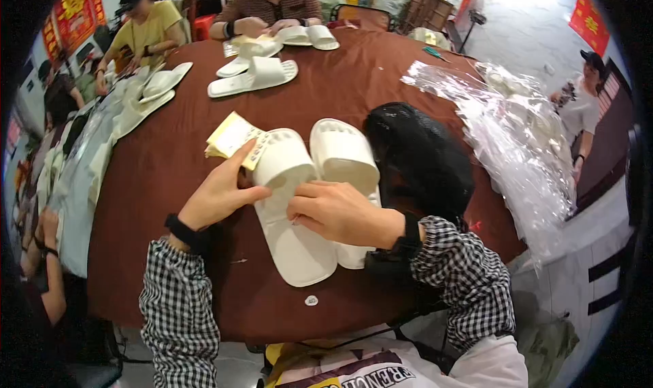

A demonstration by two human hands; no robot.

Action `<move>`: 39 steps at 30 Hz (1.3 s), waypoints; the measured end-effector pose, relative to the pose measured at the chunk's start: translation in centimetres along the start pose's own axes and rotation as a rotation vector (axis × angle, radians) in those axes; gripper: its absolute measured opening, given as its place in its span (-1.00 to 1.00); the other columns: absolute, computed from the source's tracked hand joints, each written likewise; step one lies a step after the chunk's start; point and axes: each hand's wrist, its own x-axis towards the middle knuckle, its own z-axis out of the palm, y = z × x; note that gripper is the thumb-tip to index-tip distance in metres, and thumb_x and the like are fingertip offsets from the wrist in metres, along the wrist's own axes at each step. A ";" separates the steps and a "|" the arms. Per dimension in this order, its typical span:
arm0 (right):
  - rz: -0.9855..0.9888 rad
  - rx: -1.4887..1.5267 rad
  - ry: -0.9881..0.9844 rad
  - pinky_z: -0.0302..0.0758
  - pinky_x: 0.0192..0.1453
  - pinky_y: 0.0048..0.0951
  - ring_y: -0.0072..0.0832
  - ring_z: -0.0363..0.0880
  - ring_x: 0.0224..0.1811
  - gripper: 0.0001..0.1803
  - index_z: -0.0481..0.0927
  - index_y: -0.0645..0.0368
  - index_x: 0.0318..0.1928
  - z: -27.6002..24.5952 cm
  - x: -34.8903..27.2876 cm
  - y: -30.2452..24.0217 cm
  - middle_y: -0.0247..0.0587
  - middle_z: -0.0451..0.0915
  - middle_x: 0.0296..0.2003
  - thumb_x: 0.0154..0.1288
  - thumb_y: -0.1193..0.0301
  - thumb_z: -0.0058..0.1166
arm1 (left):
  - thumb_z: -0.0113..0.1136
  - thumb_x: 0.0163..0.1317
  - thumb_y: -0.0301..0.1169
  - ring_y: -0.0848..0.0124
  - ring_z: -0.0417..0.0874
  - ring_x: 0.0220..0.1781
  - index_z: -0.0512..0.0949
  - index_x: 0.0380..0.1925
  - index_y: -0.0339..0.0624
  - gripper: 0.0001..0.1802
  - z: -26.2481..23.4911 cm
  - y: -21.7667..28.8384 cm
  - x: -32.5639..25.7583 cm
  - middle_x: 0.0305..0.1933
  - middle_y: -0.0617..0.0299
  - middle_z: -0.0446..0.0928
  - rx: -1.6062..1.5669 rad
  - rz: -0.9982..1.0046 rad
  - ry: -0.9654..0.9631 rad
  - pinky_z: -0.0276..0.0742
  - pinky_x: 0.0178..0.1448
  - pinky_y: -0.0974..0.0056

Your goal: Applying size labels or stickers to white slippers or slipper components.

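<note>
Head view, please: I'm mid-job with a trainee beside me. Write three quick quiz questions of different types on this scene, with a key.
1. True or false: the right hand reaches across to the left slipper of the nearest pair.
2. Fill in the blank: on the brown tablecloth, the small white disc lies on the ____ side of that pair, as the person sees it (near or far).
3. Multiple choice: what colour is the bulky bundle to the right of that pair? A) red; B) black; C) yellow.

Key: 1. True. 2. Near. 3. B.
</note>
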 end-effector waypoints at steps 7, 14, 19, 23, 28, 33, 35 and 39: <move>-0.056 -0.139 -0.006 0.53 -0.24 -0.27 -0.26 0.57 -0.22 -0.91 0.51 0.16 -0.29 0.4 0.6 -1.5 -0.22 0.49 -0.33 0.20 0.47 0.12 | 0.40 0.07 -0.19 0.20 0.36 0.37 0.06 0.41 -0.47 0.03 -0.7 -0.1 -0.8 0.36 -0.19 0.31 0.059 0.023 0.016 0.31 0.36 0.24; -0.060 -0.238 -0.023 0.54 -0.25 -0.26 -0.24 0.57 -0.26 -0.88 0.46 0.20 -0.29 0.5 0.4 -1.4 -0.17 0.45 -0.34 0.21 0.48 0.12 | 0.42 0.09 -0.25 0.22 0.30 0.41 0.00 0.46 -0.37 0.06 -0.6 -0.1 -0.5 0.44 -0.15 0.21 -0.034 -0.017 -0.042 0.28 0.40 0.27; -0.048 -0.186 -0.022 0.53 -0.24 -0.25 -0.21 0.56 -0.27 -0.89 0.44 0.20 -0.26 0.7 0.5 -1.2 -0.15 0.44 -0.34 0.25 0.49 0.09 | 0.42 0.08 -0.22 0.20 0.35 0.37 0.03 0.43 -0.43 0.04 -0.4 -0.4 -0.6 0.39 -0.19 0.26 0.057 0.029 -0.004 0.33 0.36 0.26; -0.043 -0.077 -0.016 0.51 -0.24 -0.22 -0.17 0.57 -0.27 -0.89 0.43 0.20 -0.24 0.3 0.4 -1.2 -0.13 0.45 -0.33 0.27 0.50 0.08 | 0.43 0.08 -0.24 0.20 0.28 0.42 0.00 0.45 -0.40 0.06 -0.6 0.0 -0.6 0.44 -0.17 0.20 0.089 0.001 -0.022 0.30 0.39 0.26; 0.049 0.083 -0.028 0.51 -0.24 -0.19 -0.12 0.56 -0.29 -0.88 0.42 0.20 -0.22 -0.3 0.4 -1.2 -0.13 0.47 -0.30 0.28 0.51 0.08 | 0.43 0.08 -0.22 0.18 0.25 0.45 0.00 0.44 -0.42 0.07 -0.6 0.3 -0.6 0.44 -0.19 0.19 0.049 -0.007 -0.028 0.21 0.45 0.24; 0.053 0.146 -0.022 0.52 -0.24 -0.23 -0.12 0.55 -0.31 -0.87 0.43 0.20 -0.21 -0.6 0.7 -1.6 -0.13 0.48 -0.29 0.26 0.54 0.08 | 0.40 0.08 -0.20 0.16 0.40 0.34 0.07 0.39 -0.51 0.02 -0.5 -0.5 -0.8 0.32 -0.26 0.33 0.119 0.094 0.044 0.35 0.35 0.23; 0.061 0.181 -0.021 0.52 -0.24 -0.27 -0.16 0.56 -0.30 -0.87 0.44 0.21 -0.22 -1.5 0.5 -1.7 -0.14 0.48 -0.29 0.25 0.55 0.09 | 0.40 0.08 -0.21 0.17 0.42 0.32 0.07 0.39 -0.52 0.01 -0.2 -0.5 -0.4 0.31 -0.26 0.34 0.084 0.086 0.031 0.38 0.32 0.24; 0.121 0.142 -0.072 0.54 -0.23 -0.39 -0.32 0.57 -0.30 -0.87 0.47 0.27 -0.25 -4.7 -0.1 -0.7 -0.17 0.49 -0.29 0.24 0.55 0.15 | 0.41 0.09 -0.26 0.20 0.32 0.40 0.01 0.44 -0.44 0.04 -0.4 -0.5 -0.5 0.40 -0.19 0.26 0.009 0.030 -0.020 0.27 0.40 0.27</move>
